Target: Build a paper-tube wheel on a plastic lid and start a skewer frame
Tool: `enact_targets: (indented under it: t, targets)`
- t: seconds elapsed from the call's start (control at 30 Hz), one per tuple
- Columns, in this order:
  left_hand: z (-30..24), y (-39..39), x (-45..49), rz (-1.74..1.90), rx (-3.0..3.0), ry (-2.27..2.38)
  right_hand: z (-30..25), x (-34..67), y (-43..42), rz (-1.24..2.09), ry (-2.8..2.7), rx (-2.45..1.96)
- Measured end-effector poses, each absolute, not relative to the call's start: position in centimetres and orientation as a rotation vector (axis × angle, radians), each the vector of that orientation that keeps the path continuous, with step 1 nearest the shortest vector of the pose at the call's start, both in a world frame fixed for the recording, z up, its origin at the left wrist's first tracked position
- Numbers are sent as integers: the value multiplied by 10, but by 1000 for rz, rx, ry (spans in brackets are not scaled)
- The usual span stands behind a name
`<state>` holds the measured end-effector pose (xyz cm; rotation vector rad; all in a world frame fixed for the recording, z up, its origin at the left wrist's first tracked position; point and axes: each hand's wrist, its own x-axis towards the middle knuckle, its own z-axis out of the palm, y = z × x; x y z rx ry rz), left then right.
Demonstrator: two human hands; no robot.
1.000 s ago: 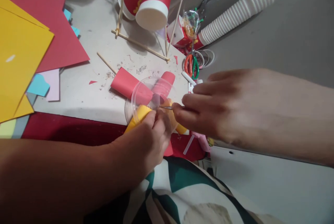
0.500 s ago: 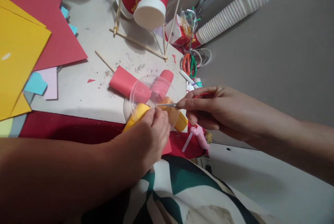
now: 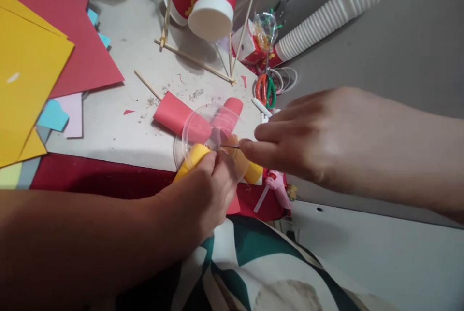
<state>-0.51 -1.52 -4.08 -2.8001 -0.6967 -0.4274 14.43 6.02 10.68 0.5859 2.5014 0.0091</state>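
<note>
My left hand (image 3: 203,195) is closed around a clear plastic dome lid (image 3: 208,134) at its near rim, holding it over a yellow paper roll (image 3: 195,159). My right hand (image 3: 308,139) pinches a thin metal-tipped tool (image 3: 230,146) whose point touches the lid near the left thumb. What sort of tool it is stays hidden inside the fingers. A red paper roll (image 3: 174,115) lies on the table just behind the lid, seen partly through the plastic.
Yellow (image 3: 25,74) and red card sheets (image 3: 68,26) cover the left of the table. Red paper cups (image 3: 212,2), wooden sticks (image 3: 195,61), a white cup stack (image 3: 337,11) and orange-green scissors (image 3: 266,90) lie at the back. A pink glue gun (image 3: 277,188) sits near the front edge.
My right hand turned over and closed in on the lid again, so less of the metal tip shows. The left hand and lid stayed put.
</note>
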Motion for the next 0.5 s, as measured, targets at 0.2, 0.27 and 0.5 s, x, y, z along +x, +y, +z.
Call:
enact_targets:
  t: [0.2,0.27,0.5]
  targets:
    - [-39,-17,-4,-380,-2810,-695,100,143,52,-214,2498,859]
    - [-40,-17,-4,-391,-2811,-689,93,148,50,-530,2410,1341]
    - [-46,-18,-1,-483,-2792,-722,71,156,40,-1567,1465,2436]
